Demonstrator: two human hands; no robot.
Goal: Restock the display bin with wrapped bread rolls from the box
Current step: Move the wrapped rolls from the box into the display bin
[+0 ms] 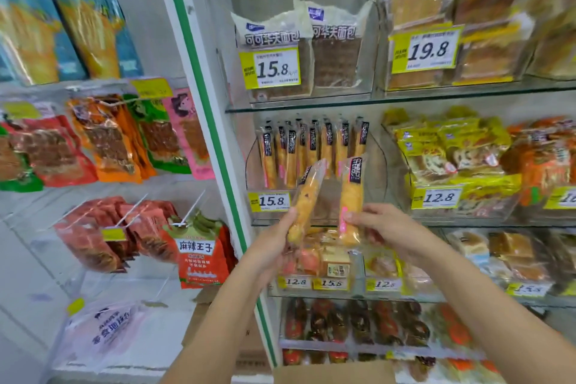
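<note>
My left hand (274,243) grips a long wrapped bread roll (307,196) by its lower end, tilted to the right. My right hand (383,226) pinches a second wrapped bread roll (352,193), held nearly upright. Both rolls hang just in front of the clear display bin (378,162) on the middle glass shelf. Inside the bin, several matching rolls (308,150) stand upright in a row at the back. The brown cardboard box (333,372) shows at the bottom edge, below my arms.
A white and green cabinet post (215,150) stands left of the bin. Bagged bread bins (452,165) fill the shelves to the right and above. Hanging snack packs (103,140) cover the left wall. Another carton (246,337) sits on the floor by the post.
</note>
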